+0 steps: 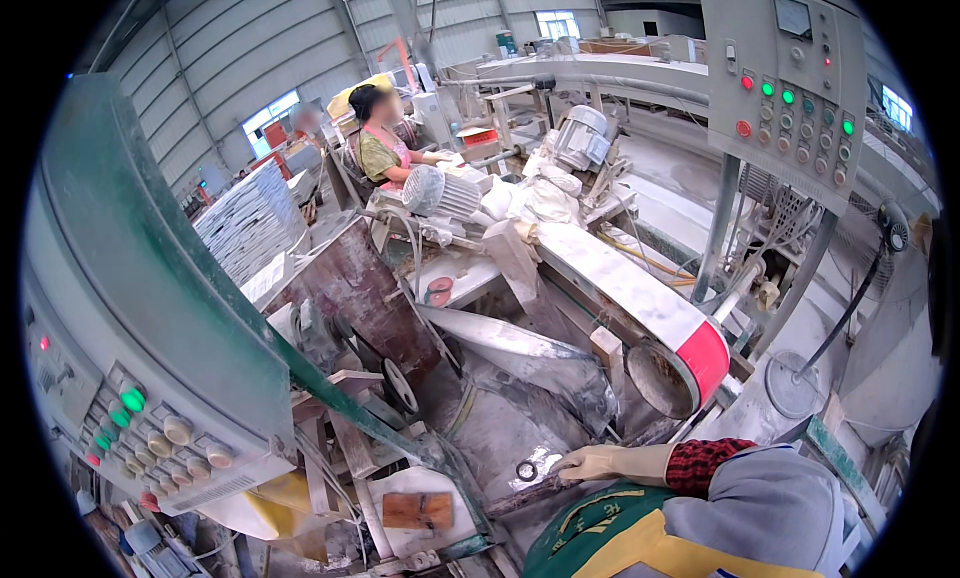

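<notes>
My right hand [612, 464], in a pale cream glove with a red-and-black checked cuff, reaches leftward across the front of my green and yellow apron [610, 528]. Its fingers point left, stretched out, and I see nothing held in them. They lie by the end of a grimy bar along the machine's near edge. Just left of the fingertips is a small dark ring [526, 470], apart from them, beside a shiny patch. My left hand is out of view.
A white belt with a red band [705, 360] wraps a roller ahead. Control cabinets stand left [160, 328] and right [785, 88]. A brown block [417, 510] lies on a pale plate. Farther back are a seated co-worker [380, 143], motors [583, 138] and stacked slabs [250, 218].
</notes>
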`<state>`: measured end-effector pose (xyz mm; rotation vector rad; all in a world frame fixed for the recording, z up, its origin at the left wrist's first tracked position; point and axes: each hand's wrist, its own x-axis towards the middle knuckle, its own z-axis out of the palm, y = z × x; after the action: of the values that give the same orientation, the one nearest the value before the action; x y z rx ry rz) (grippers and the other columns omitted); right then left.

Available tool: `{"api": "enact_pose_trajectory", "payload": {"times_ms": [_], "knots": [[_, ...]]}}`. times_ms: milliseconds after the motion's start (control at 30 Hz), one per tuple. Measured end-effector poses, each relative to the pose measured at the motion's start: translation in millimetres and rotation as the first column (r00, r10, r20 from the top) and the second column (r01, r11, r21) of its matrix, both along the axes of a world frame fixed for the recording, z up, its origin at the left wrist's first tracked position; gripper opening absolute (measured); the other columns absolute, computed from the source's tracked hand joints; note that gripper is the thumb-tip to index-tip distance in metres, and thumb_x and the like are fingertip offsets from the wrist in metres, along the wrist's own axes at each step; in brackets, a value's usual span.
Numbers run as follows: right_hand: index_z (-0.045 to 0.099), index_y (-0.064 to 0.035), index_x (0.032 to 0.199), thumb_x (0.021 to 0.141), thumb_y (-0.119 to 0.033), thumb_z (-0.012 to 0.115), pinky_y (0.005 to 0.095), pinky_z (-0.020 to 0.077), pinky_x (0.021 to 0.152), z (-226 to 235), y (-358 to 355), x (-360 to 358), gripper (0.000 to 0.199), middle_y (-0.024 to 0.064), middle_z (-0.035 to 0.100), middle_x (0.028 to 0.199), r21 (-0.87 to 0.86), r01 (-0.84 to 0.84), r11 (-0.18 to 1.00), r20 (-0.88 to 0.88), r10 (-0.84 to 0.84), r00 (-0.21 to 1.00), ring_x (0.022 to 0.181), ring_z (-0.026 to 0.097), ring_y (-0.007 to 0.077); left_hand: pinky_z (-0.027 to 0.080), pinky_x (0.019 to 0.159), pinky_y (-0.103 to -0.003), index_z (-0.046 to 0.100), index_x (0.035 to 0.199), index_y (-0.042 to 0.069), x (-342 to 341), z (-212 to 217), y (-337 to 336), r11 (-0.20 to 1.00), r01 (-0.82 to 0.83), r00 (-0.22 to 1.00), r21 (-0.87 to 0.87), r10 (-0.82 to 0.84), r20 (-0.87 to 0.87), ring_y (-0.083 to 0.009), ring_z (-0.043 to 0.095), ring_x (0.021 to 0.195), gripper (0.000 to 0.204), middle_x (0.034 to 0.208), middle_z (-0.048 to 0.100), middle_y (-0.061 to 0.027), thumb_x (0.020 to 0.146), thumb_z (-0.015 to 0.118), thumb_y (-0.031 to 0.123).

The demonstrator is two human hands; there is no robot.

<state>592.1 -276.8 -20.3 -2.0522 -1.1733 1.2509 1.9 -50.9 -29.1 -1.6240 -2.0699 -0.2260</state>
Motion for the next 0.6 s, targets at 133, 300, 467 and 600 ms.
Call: {"api": "enact_pose_trajectory", "payload": {"times_ms": [133, 300, 467, 600], "knots": [[0.051, -0.0197, 0.136, 0.092, -0.042, 0.047, 0.0339, 0.0443, 0.096, 18.3, -1.5, -4.1, 0.05, 0.0062, 0.067, 0.116, 0.045, -0.046, 0.998, 0.12, 0.04, 0.992, 0.108, 0.062, 0.0227, 0.032, 0.098, -0.061, 0.052, 0.132, 0.004, -1.8, -7.4, -9.9, 0.999, 0.037, 0.999, 0.005, -0.037, 0.004, -0.0485, 0.041, 0.124, 0.05, 0.135, 0.045, -0.0304, 0.094, 0.044, 0.037], [0.05, -0.0133, 0.137, 0.097, -0.033, 0.047, 0.0297, 0.0494, 0.087, -30.7, -3.0, -2.3, 0.045, 0.0082, 0.068, 0.113, 0.097, -0.016, 0.995, -0.194, 0.035, 0.98, 0.097, 0.064, 0.0154, 0.032, 0.1, -0.059, 0.049, 0.133, 0.004, 34.9, 17.0, -31.2, 0.993, 0.093, 0.993, 0.068, -0.098, 0.069, -0.0473, 0.041, 0.125, 0.054, 0.136, 0.043, -0.03, 0.089, 0.051, 0.035], [0.05, -0.0094, 0.136, 0.097, -0.029, 0.047, 0.0305, 0.0492, 0.088, -40.9, 4.5, -14.4, 0.044, 0.0095, 0.068, 0.111, 0.095, -0.073, 0.993, -0.309, 0.099, 0.946, 0.095, 0.065, 0.0156, 0.033, 0.101, -0.057, 0.046, 0.135, 0.003, 86.2, 45.2, -54.7, 0.968, 0.204, 0.954, 0.148, -0.23, 0.19, -0.0461, 0.041, 0.126, 0.06, 0.138, 0.042, -0.0295, 0.084, 0.058, 0.032], [0.051, -0.0103, 0.135, 0.097, -0.03, 0.047, 0.0314, 0.0493, 0.088, -41.6, 17.6, -25.9, 0.043, 0.008, 0.068, 0.111, 0.137, -0.118, 0.984, -0.392, 0.163, 0.905, 0.095, 0.065, 0.0154, 0.033, 0.103, -0.055, 0.044, 0.137, 0.003, 146.8, 62.6, -75.5, 0.909, 0.36, 0.861, 0.211, -0.411, 0.299, -0.0451, 0.04, 0.126, 0.066, 0.139, 0.04, -0.0292, 0.08, 0.063, 0.03]]}}
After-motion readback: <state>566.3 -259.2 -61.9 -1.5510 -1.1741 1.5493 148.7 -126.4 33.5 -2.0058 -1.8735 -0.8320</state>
